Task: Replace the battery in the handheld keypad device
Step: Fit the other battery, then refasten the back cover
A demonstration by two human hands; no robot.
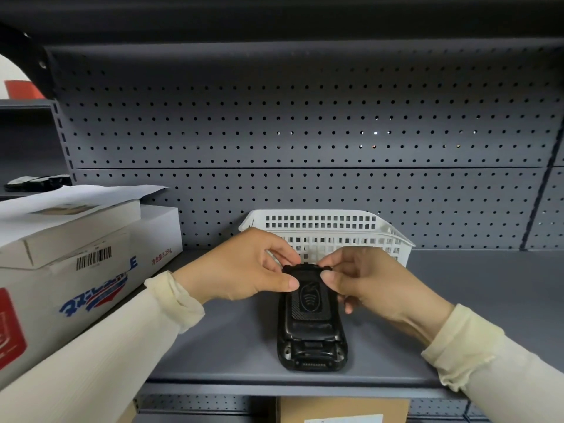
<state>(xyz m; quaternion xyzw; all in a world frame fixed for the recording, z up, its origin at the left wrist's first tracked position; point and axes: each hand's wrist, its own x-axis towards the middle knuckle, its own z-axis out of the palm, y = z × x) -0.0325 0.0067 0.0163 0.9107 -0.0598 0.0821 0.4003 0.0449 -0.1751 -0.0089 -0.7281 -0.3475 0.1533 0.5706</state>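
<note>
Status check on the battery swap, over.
Left hand and right hand both pinching far end of handheld device. Device face down on shelf, back cover still on. White basket right behind; nothing blocking.

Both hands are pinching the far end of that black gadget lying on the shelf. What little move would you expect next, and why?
Probably a gentle lift or slide of the back cover at its far end. The black handheld device lies back-up on the grey metal shelf, cover apparently still on. The left hand and right hand both pinch its far edge, in front of the white plastic basket. Any latch is hidden under the fingers.
</note>
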